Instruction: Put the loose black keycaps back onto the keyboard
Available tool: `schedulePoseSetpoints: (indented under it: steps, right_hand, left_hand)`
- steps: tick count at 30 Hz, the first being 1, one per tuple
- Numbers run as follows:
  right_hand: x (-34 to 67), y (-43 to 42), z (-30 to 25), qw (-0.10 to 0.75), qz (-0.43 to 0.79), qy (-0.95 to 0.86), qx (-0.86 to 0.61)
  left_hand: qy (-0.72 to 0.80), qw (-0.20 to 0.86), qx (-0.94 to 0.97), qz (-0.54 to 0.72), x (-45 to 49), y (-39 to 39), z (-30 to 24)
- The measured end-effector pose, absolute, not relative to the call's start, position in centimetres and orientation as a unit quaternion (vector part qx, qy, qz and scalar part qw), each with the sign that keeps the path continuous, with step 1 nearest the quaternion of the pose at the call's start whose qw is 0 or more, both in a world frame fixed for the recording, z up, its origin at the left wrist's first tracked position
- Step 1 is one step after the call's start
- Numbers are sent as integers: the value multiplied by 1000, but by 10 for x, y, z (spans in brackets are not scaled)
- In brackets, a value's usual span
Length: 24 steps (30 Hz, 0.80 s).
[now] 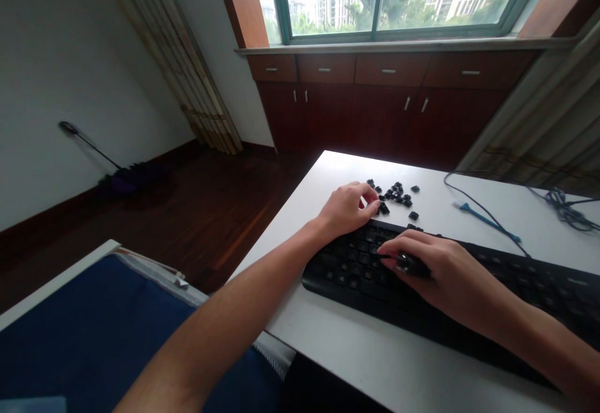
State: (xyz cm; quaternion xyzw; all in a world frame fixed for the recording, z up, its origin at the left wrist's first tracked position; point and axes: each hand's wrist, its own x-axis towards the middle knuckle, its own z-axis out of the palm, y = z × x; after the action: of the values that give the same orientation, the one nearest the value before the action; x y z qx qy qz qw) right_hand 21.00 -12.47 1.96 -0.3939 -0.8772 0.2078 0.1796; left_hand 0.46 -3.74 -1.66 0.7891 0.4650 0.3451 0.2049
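Pinching a small black object (412,265) between its curled fingers, the right hand (435,269) is resting over the keys of a black computer keyboard (349,275), and the fingers are hiding too much of the object to tell what it is. The left hand (345,211) is hovering with its fingers (370,193) half closed, and a scatter of black keycaps (394,194) is lying just beyond their tips on a white desk (356,344); whether they are gripping one, I cannot tell. Farther right of the fingers, a blue tool (490,222) and a black cable (557,204) are lying on the desk, below a wooden cabinet (389,110).
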Motion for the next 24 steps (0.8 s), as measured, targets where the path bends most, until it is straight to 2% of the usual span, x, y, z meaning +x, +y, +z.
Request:
schedulePoseSetpoints:
  steps: [3, 7, 13, 17, 24]
  right_hand:
    - [209, -124, 16, 172, 184, -872, -420]
    - [213, -121, 13, 170, 178, -870, -426]
    - [214, -128, 10, 227, 170, -879, -383]
    - [210, -136, 2, 245, 140, -892, -353]
    - [210, -140, -7, 229, 86, -900, -360]
  left_hand:
    - [464, 246, 774, 353, 3, -35, -16]
    - [477, 351, 710, 381, -3, -27, -12]
    - [495, 463, 596, 432, -9, -19, -7]
    - [484, 472, 602, 425, -9, -19, -10]
    - [470, 467, 616, 425, -9, -19, -13]
